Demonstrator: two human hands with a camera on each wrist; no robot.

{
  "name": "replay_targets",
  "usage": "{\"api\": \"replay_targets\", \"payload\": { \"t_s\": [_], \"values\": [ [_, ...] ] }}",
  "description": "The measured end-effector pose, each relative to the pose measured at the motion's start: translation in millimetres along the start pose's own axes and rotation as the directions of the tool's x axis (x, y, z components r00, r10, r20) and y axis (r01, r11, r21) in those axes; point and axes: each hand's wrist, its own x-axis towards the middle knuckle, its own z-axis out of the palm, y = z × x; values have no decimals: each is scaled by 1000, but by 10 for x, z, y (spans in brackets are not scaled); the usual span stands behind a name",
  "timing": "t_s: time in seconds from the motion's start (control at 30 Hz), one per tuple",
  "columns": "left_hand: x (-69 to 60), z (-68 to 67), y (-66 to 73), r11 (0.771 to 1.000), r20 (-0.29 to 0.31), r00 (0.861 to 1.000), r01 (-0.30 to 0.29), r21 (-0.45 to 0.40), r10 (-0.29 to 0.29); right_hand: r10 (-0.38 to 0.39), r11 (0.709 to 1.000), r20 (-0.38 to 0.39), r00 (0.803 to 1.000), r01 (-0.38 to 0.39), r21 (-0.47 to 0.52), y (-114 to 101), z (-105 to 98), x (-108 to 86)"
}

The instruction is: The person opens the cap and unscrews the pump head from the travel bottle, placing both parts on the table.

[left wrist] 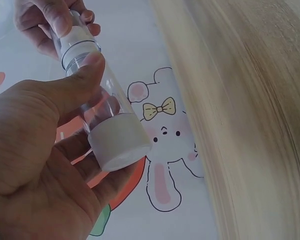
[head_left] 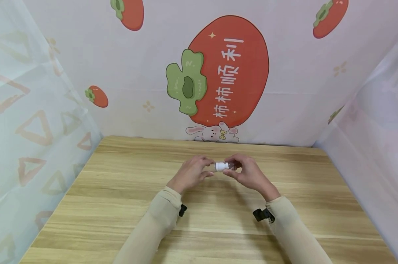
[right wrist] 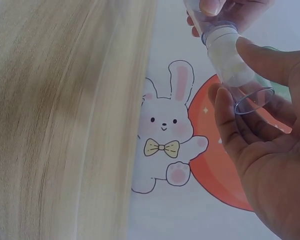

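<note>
A slim clear bottle (left wrist: 115,100) with a white base (left wrist: 119,142) is held lengthwise between both hands, above the table. My left hand (head_left: 192,171) grips its clear body, thumb on one side and fingers on the other. At the bottle's other end, a white top part (right wrist: 231,57) shows within a clear cap (right wrist: 255,101). My right hand (head_left: 249,173) holds that cap end between thumb and fingers. In the head view the white top part (head_left: 221,166) lies between the two hands. Whether the cap is fully seated cannot be told.
A wood-grain table (head_left: 126,205) spreads beneath both arms. Behind it stands a pale wall cloth (head_left: 288,73) printed with persimmons and a rabbit. More printed cloth (head_left: 30,121) closes off the left side, and a pale cloth (head_left: 380,146) the right.
</note>
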Motion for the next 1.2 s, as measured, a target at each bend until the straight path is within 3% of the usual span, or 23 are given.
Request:
{"api": "replay_targets", "payload": {
  "t_s": [0.23, 0.67, 1.2],
  "values": [
    [-33, -35, -52, 1000, -9, 1000, 22, -1, -22, 38, 999, -7, 999, -38, 15, 7, -6, 12],
    [-113, -52, -223, 996, -33, 996, 84, 9, -83, -8, 1000, -22, 1000, 8, -14, 51, -9, 15],
    [-212, -135, -390, 986, -82, 985, 143, -82, -150, 10, 1000, 0, 1000, -10, -1, 71, 70, 40]
  ]
}}
